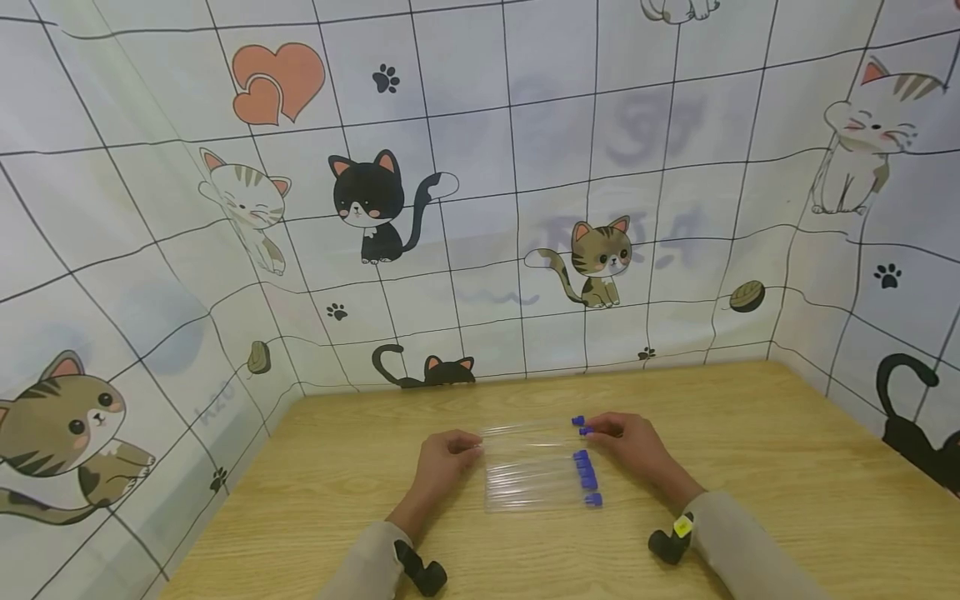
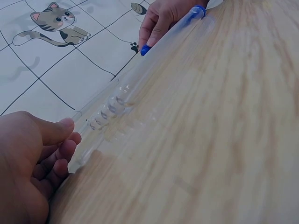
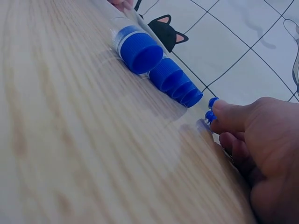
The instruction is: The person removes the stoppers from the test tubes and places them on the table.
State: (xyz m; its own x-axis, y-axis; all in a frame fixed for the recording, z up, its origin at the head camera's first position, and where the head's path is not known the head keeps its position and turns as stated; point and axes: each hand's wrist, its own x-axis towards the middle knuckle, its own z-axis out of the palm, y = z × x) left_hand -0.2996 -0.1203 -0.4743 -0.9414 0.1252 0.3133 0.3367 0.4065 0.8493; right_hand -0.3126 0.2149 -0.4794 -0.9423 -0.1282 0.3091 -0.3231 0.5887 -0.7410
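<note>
Several clear test tubes (image 1: 528,479) with blue caps lie side by side across the wooden table, their rounded ends to the left and caps to the right. My left hand (image 1: 442,462) pinches the rounded end of one of the far tubes between thumb and fingertips. At the other end, my right hand (image 1: 633,442) pinches a blue cap (image 1: 585,432) between thumb and forefinger. Just beyond it is another blue cap (image 1: 577,421), on the farthest tube. Nearer caps (image 3: 140,52) stand in a row in the right wrist view.
The wooden table (image 1: 337,517) meets a hanging cloth (image 1: 480,325) with a grid and cat prints at the back and sides. Black wrist cameras (image 1: 422,570) are worn at both sleeves. The nearest tube lies slightly apart from the middle group.
</note>
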